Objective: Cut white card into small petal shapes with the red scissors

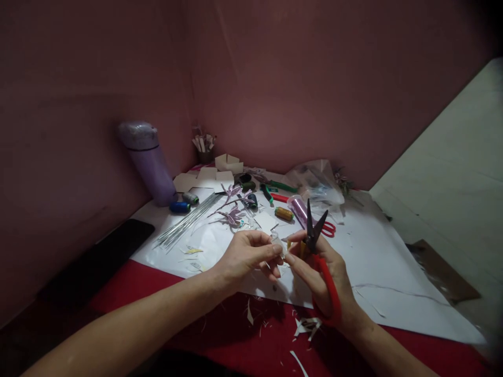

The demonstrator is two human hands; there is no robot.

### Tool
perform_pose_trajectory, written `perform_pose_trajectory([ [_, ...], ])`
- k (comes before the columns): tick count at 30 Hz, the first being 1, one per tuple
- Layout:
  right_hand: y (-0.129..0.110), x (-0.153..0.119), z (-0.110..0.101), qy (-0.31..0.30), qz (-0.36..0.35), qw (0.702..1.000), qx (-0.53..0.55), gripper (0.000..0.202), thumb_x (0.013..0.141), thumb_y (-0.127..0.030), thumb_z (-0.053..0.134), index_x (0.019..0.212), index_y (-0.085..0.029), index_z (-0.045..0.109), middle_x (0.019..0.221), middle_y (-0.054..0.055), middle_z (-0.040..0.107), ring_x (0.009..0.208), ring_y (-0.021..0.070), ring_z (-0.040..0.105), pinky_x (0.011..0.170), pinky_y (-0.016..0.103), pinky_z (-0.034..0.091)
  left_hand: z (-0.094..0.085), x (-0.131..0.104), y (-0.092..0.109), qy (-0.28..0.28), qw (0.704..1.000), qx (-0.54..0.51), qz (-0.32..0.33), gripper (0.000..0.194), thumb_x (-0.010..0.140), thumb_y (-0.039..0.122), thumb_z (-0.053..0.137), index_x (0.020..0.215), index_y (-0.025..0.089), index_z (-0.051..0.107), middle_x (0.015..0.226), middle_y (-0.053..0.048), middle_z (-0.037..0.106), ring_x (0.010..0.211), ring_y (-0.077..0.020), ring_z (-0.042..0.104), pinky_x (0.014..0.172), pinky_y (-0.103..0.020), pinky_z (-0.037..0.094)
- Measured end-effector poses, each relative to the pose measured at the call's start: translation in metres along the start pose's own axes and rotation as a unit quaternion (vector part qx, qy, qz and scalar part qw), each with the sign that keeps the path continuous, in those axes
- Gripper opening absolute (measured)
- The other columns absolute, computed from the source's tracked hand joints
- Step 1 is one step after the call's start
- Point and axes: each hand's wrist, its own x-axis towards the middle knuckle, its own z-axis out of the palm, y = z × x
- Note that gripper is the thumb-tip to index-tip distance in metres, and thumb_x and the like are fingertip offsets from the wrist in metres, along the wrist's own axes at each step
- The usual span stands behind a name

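My left hand (251, 256) pinches a small pale, translucent piece (276, 241) between thumb and fingers. Close against it on the right, the fingertips of my right hand (330, 267) meet the same piece. Red-handled scissors (330, 288) hang in my right hand, their dark blades pointing up and slightly apart. Just beyond my hands lie purple flower shapes on stems (232, 214), a golden-brown thread spool (283, 213) and a tube with purple contents (298, 209). What the pale piece is exactly is too small to tell.
A purple bottle (149, 167), a dark flat object (102, 256) and a bundle of wires (188, 222) are at left. Pliers (267, 193), a plastic bag (316, 180) and cardboard pieces (206, 179) stand behind. Paper scraps (308, 325) litter the red cloth (220, 335) in front.
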Motion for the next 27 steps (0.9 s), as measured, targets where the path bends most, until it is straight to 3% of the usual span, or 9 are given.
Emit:
perform_pose_trajectory([
  [10,-0.0001,0.0001,-0.0013,-0.016,0.009,1.000,0.010,0.017,0.082,-0.027,0.061,0.093,-0.021,0.050,0.066,-0.004,0.052,0.057,0.0109,0.049,0.052,0.023,0.040,0.0004,-0.0009,-0.0017,-0.002,1.000,-0.003,-0.010,0.025,0.068,0.032,0.071,0.066,0.010,0.060,0.062,-0.004,0.063,0.046,-0.0114,0.060,0.045,-0.022,0.050],
  [19,-0.0061,0.0052,0.0032,0.009,0.051,0.997,0.065,0.020,0.082,-0.033,0.057,0.096,-0.019,0.054,0.066,-0.001,0.060,0.057,0.0146,0.058,0.058,0.028,0.050,-0.0007,0.0015,0.0013,0.017,0.999,-0.031,-0.002,0.028,0.067,0.031,0.073,0.059,0.010,0.055,0.056,-0.003,0.062,0.041,-0.0088,0.056,0.041,-0.019,0.045],
  [27,-0.0005,0.0015,0.0036,0.001,0.025,0.999,0.035,0.019,0.080,-0.026,0.063,0.096,-0.021,0.053,0.069,-0.003,0.057,0.060,0.0128,0.056,0.056,0.024,0.045,0.0002,-0.0003,-0.0020,0.010,1.000,-0.011,0.008,0.024,0.070,0.029,0.070,0.062,0.010,0.058,0.058,-0.003,0.063,0.041,-0.0093,0.056,0.041,-0.020,0.045],
])
